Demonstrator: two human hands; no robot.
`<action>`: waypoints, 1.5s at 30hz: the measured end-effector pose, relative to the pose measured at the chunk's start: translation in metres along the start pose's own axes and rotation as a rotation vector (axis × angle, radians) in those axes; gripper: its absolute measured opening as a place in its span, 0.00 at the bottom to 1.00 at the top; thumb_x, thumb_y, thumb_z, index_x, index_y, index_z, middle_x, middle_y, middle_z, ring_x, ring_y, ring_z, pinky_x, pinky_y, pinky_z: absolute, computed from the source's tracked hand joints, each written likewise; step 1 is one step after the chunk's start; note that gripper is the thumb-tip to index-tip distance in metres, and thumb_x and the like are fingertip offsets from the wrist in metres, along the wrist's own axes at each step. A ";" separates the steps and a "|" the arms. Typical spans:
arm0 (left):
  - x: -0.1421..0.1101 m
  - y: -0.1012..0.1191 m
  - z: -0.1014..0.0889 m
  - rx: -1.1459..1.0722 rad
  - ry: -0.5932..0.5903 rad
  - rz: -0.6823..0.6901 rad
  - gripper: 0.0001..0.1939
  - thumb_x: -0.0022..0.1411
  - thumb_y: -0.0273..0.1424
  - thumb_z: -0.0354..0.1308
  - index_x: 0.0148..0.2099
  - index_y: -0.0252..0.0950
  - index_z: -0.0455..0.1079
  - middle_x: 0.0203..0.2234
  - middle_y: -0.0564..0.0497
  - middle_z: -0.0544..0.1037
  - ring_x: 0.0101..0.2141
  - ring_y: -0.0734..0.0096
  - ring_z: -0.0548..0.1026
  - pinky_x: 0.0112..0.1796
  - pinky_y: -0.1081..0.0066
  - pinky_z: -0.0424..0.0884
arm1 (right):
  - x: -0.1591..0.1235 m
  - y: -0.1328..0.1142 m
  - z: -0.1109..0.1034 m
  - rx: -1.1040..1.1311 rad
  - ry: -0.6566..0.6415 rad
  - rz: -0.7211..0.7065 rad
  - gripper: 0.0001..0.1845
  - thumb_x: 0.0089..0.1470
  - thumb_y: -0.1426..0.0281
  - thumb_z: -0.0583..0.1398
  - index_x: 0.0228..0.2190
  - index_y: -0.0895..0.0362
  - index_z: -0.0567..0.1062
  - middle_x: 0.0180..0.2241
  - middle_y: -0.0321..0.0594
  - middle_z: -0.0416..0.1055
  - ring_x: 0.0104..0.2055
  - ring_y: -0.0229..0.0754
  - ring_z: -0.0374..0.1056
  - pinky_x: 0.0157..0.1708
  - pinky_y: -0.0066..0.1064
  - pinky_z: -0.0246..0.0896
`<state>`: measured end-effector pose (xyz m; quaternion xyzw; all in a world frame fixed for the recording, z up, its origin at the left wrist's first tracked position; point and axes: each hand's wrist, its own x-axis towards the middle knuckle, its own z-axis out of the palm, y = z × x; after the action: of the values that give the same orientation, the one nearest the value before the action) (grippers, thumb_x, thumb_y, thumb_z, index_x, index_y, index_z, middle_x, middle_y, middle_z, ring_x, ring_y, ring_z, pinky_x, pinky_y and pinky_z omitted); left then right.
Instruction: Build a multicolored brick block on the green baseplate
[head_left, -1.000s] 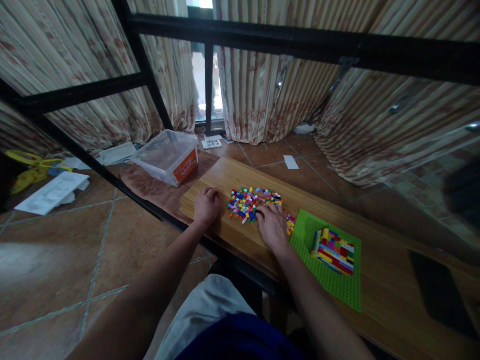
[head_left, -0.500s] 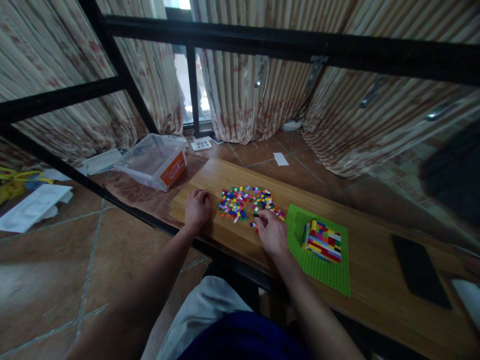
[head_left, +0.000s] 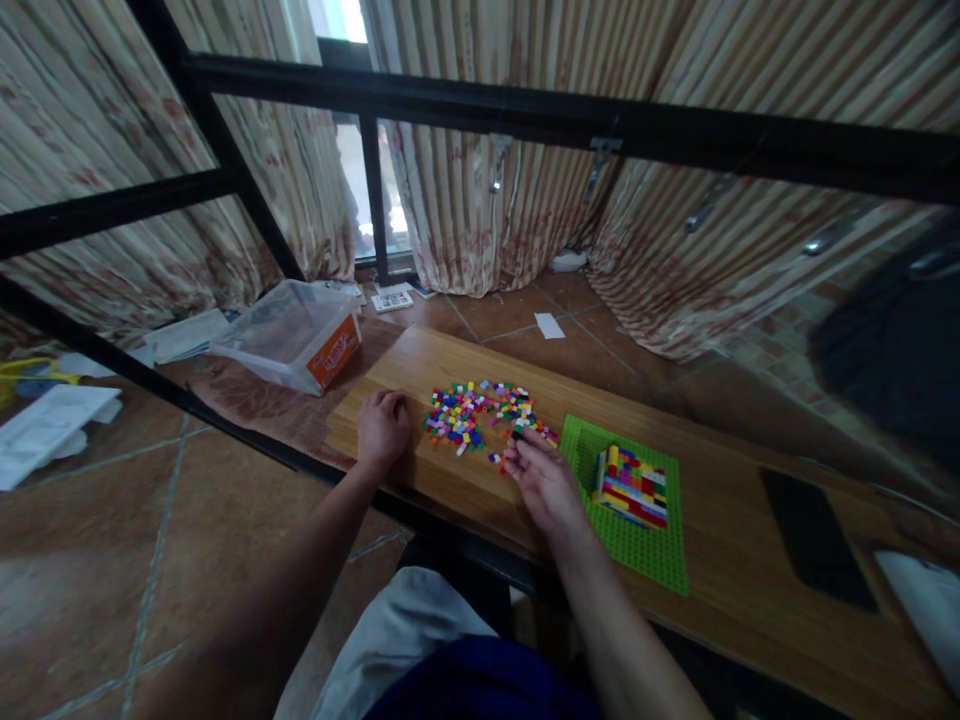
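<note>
My right hand (head_left: pixel 546 480) pinches a small dark toy brick (head_left: pixel 517 433) between thumb and fingertips, just over the near right edge of the loose pile. Loose toy bricks (head_left: pixel 456 412) of many colours lie spread on the wooden bench top. Left of them my left hand (head_left: pixel 383 428) rests on the wood with its fingers curled in; whatever it may hold is hidden. To the right of my right hand lies a green baseplate (head_left: pixel 645 560). On it stands a low block built of stacked coloured bricks (head_left: pixel 634 487).
The wooden bench (head_left: pixel 720 520) runs from left to right, with a dark flat slab (head_left: pixel 817 538) on its right part. A clear plastic bin (head_left: pixel 289 335) with an orange label stands beyond its left end. A black metal frame (head_left: pixel 480 95) crosses before the curtains (head_left: pixel 465 220).
My right hand has lifted slightly and turned, bringing the dark brick up from the pile. The left hand stays resting on the bench. The whole view has shifted a little.
</note>
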<state>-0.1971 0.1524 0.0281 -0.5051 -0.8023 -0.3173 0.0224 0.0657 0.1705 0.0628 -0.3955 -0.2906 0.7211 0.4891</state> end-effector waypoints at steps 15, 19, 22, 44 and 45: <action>0.000 -0.002 0.001 0.005 -0.009 -0.005 0.16 0.63 0.29 0.50 0.46 0.35 0.78 0.46 0.41 0.78 0.50 0.54 0.75 0.54 0.57 0.70 | -0.003 -0.009 -0.002 0.055 0.054 0.161 0.17 0.38 0.65 0.76 0.30 0.56 0.77 0.29 0.37 0.81 0.25 0.33 0.73 0.25 0.21 0.72; 0.000 -0.001 0.001 0.003 -0.001 -0.007 0.15 0.63 0.29 0.50 0.46 0.36 0.78 0.46 0.41 0.78 0.49 0.54 0.75 0.54 0.56 0.70 | -0.005 -0.013 0.000 -0.044 0.033 0.088 0.23 0.34 0.58 0.76 0.29 0.55 0.76 0.27 0.36 0.80 0.23 0.33 0.71 0.22 0.21 0.68; 0.000 0.000 0.000 0.005 0.000 -0.005 0.15 0.63 0.28 0.51 0.45 0.36 0.78 0.46 0.41 0.78 0.49 0.54 0.75 0.54 0.56 0.70 | -0.001 -0.013 0.003 -0.135 0.030 0.031 0.24 0.34 0.55 0.74 0.27 0.56 0.74 0.22 0.33 0.76 0.18 0.30 0.65 0.16 0.19 0.59; -0.002 0.001 0.000 -0.013 0.002 -0.004 0.16 0.64 0.29 0.50 0.46 0.36 0.77 0.46 0.41 0.78 0.50 0.54 0.74 0.54 0.57 0.70 | 0.027 -0.012 0.012 -0.469 0.011 -0.037 0.29 0.38 0.45 0.68 0.30 0.55 0.74 0.16 0.29 0.68 0.13 0.32 0.57 0.11 0.23 0.49; -0.002 0.001 0.000 -0.014 0.001 -0.005 0.16 0.64 0.29 0.49 0.46 0.36 0.77 0.46 0.41 0.78 0.50 0.54 0.74 0.54 0.56 0.70 | 0.023 -0.013 0.012 -0.442 0.015 -0.046 0.29 0.38 0.44 0.68 0.29 0.56 0.74 0.15 0.29 0.66 0.13 0.31 0.55 0.11 0.23 0.47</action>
<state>-0.1956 0.1513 0.0277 -0.5033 -0.8013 -0.3230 0.0186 0.0569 0.1960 0.0726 -0.4916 -0.4470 0.6255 0.4090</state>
